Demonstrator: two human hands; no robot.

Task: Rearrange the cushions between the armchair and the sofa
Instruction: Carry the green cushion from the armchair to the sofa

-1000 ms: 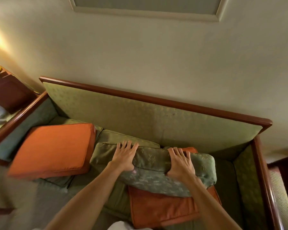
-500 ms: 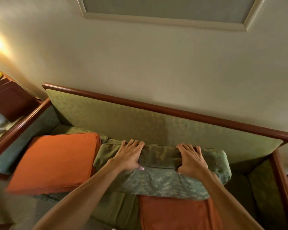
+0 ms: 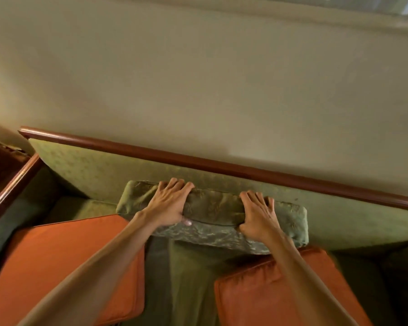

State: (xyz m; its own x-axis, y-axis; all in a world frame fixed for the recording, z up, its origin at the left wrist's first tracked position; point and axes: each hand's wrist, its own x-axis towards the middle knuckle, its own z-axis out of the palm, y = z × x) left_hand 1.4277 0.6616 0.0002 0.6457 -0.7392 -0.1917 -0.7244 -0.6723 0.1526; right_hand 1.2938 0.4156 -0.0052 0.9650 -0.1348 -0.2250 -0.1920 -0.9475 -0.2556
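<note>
A green patterned cushion (image 3: 212, 208) stands on its edge against the green backrest of the sofa (image 3: 104, 170). My left hand (image 3: 167, 203) grips its top edge left of centre, fingers over the far side and thumb on the near face. My right hand (image 3: 257, 215) grips the same edge further right in the same way. One orange cushion (image 3: 57, 267) lies flat on the seat at the left. A second orange cushion (image 3: 257, 300) lies on the seat at the lower right, partly under my right forearm.
The sofa's dark wooden top rail (image 3: 222, 165) runs along a plain beige wall (image 3: 198, 78). A wooden armrest (image 3: 12, 187) closes the left end. A strip of green seat (image 3: 184, 278) shows between the two orange cushions.
Both hands have pushed the green cushion up and back, off the right orange cushion and against the backrest. The view has dropped lower and closer to the sofa.
</note>
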